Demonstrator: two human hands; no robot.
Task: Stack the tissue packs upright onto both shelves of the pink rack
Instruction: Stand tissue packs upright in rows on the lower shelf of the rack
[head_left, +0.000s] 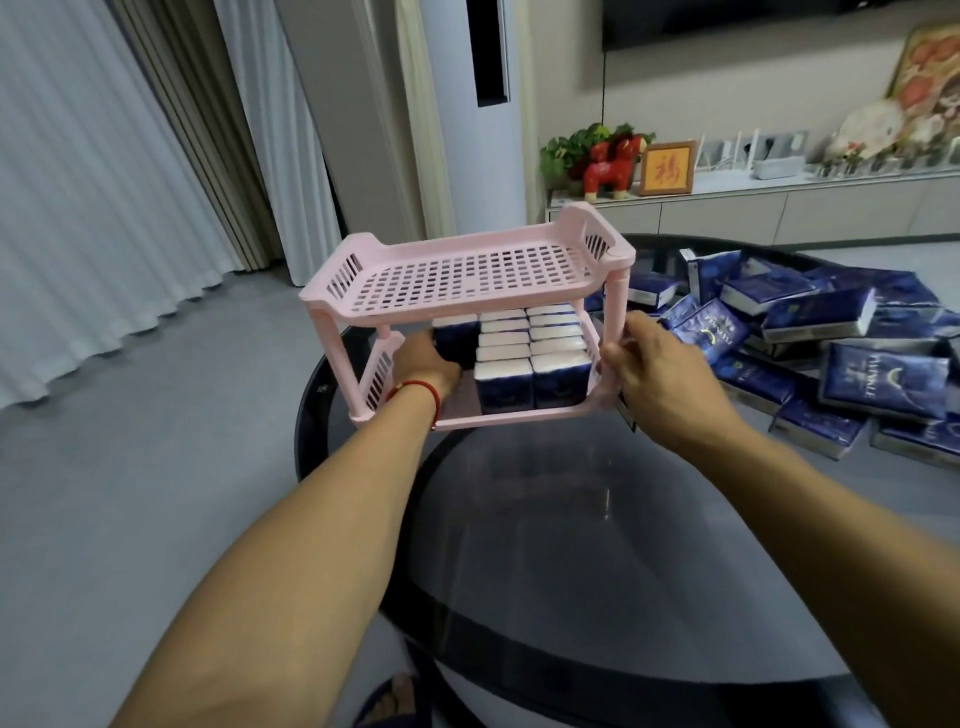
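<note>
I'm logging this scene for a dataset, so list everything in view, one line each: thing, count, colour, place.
Pink rack: one, pink, two shelves, on the table's far left edge; top shelf bare.
Upright tissue packs: about eleven showing, navy with white tops, on the lower shelf.
Loose tissue packs: a heap, count unclear, navy, on the table right of the rack.
Table: one, dark glass top, round.
Curtains: grey-white, left.
Sideboard: one, pale, far wall.
Horse figurine: one, red, on the sideboard.
Framed character: one, gold, beside the figurine.
Left hand: reaches into the lower shelf, at a pack.
Right hand: grips the rack's right end.
</note>
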